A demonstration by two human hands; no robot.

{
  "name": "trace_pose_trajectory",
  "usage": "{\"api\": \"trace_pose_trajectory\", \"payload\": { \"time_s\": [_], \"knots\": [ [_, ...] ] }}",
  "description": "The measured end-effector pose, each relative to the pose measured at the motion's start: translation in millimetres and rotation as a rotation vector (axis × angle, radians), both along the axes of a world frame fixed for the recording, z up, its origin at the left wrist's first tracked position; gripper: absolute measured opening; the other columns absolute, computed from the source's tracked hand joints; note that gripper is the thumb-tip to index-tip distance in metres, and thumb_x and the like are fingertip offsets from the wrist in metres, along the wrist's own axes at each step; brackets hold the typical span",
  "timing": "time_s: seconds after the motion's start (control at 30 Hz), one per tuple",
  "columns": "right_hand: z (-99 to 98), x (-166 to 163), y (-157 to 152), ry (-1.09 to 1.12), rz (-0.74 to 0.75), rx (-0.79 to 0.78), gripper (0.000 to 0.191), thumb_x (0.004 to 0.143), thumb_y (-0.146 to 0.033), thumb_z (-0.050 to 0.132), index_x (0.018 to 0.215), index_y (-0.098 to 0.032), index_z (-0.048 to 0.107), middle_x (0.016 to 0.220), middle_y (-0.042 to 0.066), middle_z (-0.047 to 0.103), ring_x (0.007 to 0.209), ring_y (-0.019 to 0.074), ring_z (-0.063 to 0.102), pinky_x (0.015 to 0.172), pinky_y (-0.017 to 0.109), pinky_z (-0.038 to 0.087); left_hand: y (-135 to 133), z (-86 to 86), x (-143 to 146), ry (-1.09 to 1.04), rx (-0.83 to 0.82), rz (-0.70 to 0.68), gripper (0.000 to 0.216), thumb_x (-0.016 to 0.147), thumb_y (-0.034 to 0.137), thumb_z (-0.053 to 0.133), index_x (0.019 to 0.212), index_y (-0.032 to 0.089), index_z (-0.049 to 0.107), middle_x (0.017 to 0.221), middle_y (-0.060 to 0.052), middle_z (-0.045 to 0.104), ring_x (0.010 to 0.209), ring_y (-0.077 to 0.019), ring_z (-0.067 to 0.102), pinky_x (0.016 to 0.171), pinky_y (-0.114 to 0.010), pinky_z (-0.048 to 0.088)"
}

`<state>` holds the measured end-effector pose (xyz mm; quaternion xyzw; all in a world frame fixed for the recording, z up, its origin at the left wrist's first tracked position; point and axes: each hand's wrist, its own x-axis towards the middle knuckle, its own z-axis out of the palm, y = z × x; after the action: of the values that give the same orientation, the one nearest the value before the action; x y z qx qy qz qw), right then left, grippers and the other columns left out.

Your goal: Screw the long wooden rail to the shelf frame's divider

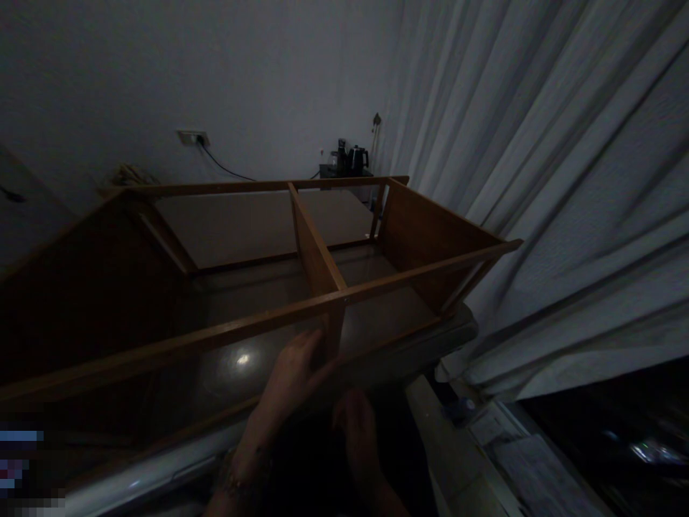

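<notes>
A brown wooden frame (247, 323), like an open shelf unit, lies in front of me with its open side up. A wooden divider (315, 244) crosses its middle between the two long rails. My left hand (293, 370) is at the near end of this divider, below the near rail. Its fingers are against the divider's left side and the thumb stretches across the lower end. Lower and to the right is my right hand (356, 420), in front of my dark clothing. Its fingers are curled, and dimness hides whatever they may hold.
White curtains (538, 179) hang along the right. Behind the frame, a black kettle (356, 156) stands by the wall. A wall socket (192, 138) has a black cord plugged in. A padded surface (452, 334) lies under the frame. The room is dim.
</notes>
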<state>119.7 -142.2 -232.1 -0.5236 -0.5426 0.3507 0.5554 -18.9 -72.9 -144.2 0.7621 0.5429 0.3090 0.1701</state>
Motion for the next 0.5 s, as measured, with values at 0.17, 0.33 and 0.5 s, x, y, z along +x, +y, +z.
{"api": "trace_pose_trajectory", "payload": {
  "time_s": [0.17, 0.33, 0.5],
  "knots": [
    [4.3, 39, 19, -0.178, 0.087, 0.168, 0.027, 0.092, -0.046, 0.058, 0.086, -0.021, 0.065, 0.072, 0.0, 0.068, 0.062, 0.0142, 0.063, 0.056, 0.024, 0.05, 1, -4.0, -1, 0.03, 0.008, 0.014, 0.042, 0.089, 0.049, 0.057, 0.117, 0.017, 0.059, 0.113, -0.014, 0.067, 0.101, -0.0289, 0.066, 0.085, -0.042, 0.054],
    [18.5, 60, 30, -0.425, 0.143, 0.405, 0.011, 0.085, -0.038, 0.071, 0.088, -0.028, 0.073, 0.081, 0.001, 0.074, 0.074, 0.018, 0.066, 0.071, 0.031, 0.049, 1, -6.6, -1, 0.046, 0.031, 0.039, 0.042, 0.088, 0.048, 0.057, 0.119, 0.018, 0.059, 0.114, -0.014, 0.068, 0.105, -0.0291, 0.065, 0.089, -0.043, 0.054],
    [28.8, 58, 28, -0.772, 0.082, 0.673, 0.014, 0.097, -0.029, 0.057, 0.099, -0.024, 0.069, 0.083, 0.0, 0.077, 0.069, 0.0152, 0.068, 0.075, 0.032, 0.042, 1, -4.5, 1, 0.043, 0.017, 0.028, 0.044, 0.089, 0.05, 0.056, 0.116, 0.016, 0.061, 0.114, -0.016, 0.068, 0.104, -0.0299, 0.065, 0.089, -0.045, 0.053]
  ]
}}
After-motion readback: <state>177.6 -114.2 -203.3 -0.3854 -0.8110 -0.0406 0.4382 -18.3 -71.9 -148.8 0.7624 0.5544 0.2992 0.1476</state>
